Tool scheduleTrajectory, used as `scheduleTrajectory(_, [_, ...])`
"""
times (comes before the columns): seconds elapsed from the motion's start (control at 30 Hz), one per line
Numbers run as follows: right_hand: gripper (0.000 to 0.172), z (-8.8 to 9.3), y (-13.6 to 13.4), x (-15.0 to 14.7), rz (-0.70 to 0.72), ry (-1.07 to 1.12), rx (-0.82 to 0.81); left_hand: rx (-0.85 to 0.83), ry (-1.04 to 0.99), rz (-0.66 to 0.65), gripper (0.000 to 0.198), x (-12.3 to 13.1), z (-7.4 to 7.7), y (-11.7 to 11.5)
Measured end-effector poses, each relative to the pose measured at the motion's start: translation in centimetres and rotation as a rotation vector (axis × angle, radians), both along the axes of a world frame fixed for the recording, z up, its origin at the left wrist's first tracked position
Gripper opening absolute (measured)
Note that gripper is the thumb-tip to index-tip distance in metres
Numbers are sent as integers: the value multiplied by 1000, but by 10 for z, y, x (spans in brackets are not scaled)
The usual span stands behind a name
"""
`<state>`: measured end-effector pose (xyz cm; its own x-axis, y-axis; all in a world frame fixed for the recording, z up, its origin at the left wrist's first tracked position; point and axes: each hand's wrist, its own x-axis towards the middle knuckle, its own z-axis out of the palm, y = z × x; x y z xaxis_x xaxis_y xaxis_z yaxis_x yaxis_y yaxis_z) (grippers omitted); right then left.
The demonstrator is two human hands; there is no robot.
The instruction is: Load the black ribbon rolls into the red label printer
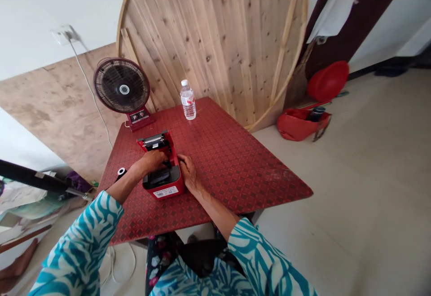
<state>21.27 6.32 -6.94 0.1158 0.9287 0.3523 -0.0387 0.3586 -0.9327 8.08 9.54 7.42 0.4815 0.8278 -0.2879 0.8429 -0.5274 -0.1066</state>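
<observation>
A small red printer (164,183) with its lid (155,142) tipped open stands on the red patterned table (229,161). My left hand (153,160) reaches into the open black compartment, fingers curled down inside; what they touch is hidden. My right hand (187,173) lies against the printer's right side, fingers pressed to the casing. A small black roll (120,171) lies on the table to the left of the printer.
A red desk fan (123,90) and a clear water bottle (187,100) stand at the table's far edge. A round wooden tabletop (218,40) leans on the wall behind. A red bag (299,124) and red basin (328,80) sit on the floor, right.
</observation>
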Motion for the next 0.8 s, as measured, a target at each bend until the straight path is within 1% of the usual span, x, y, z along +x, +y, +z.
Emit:
scheduleTrajectory(0.07, [33, 1, -1, 1, 2, -10, -2, -32, -11, -23, 19, -3, 1, 2])
scheduleTrajectory(0.13, [33, 3, -2, 1, 3, -20, -7, -42, -97, -36, 23, -11, 7, -5])
scheduleTrajectory(0.2, [33, 4, -3, 2, 2, -24, -14, -9, -270, -11, 27, -22, 14, -20])
scheduleTrajectory(0.27, [33, 4, -3, 2, -4, -21, -16, 48, -461, 40, 32, -34, 18, -42])
scheduleTrajectory(0.3, [33, 4, -3, 1, -8, -19, -15, 62, -526, 54, 34, -39, 19, -54])
scheduleTrajectory(0.37, [33, 2, -3, 1, -12, -17, -12, 81, -590, 44, 38, -46, 15, -74])
scheduleTrajectory(0.43, [33, 1, -3, 1, -13, -16, -8, 130, -625, 19, 39, -48, 5, -87])
scheduleTrajectory(0.53, [35, -1, -3, 1, -12, -18, -3, 236, -675, -11, 30, -48, -14, -92])
scheduleTrajectory(0.6, [35, -1, -3, 1, -8, -24, 1, 312, -692, -31, 25, -48, -22, -90])
scheduleTrajectory(0.67, [35, -1, -3, 2, -2, -27, 5, 399, -700, -67, 21, -47, -26, -90])
scheduleTrajectory(0.8, [36, -3, -2, 2, -10, -22, 9, 536, -697, -190, 16, -41, -25, -98])
